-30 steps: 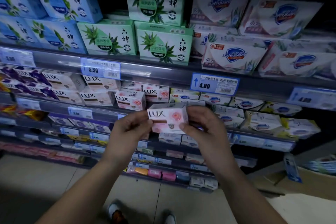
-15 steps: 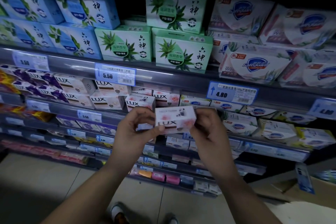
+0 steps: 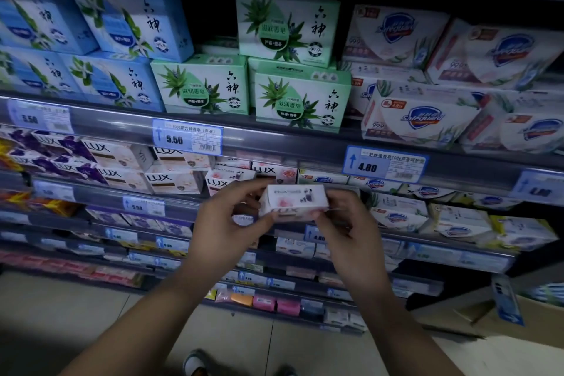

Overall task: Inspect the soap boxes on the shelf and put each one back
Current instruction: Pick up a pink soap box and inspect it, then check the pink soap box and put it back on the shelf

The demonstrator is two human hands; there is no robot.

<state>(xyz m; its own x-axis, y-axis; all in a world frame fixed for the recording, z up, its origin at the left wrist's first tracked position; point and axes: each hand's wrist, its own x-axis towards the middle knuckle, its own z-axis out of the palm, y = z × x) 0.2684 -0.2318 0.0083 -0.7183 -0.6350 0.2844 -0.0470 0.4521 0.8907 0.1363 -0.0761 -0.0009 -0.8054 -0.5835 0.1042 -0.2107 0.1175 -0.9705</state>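
A pink and white Lux soap box [image 3: 293, 201] is held between both hands in front of the second shelf, tipped so its top panel faces me and the Lux logo sits along the lower edge. My left hand [image 3: 227, 224] pinches its left end with thumb and fingers. My right hand [image 3: 346, 230] grips its right end. Just behind it, a row of matching pink Lux boxes [image 3: 226, 179] stands on the shelf [image 3: 274, 143].
Green soap boxes [image 3: 300, 99] and blue soap boxes [image 3: 122, 24] fill the upper shelf, Safeguard boxes [image 3: 422, 119] lie to the right. White and purple Lux boxes [image 3: 116, 159] are at left. Lower shelves hold smaller soaps. A cardboard box [image 3: 500, 330] sits on the floor at right.
The box has been rotated in my hands: its Lux front face turned downward and the top panel now faces me. Hands and box rose slightly toward the shelf.
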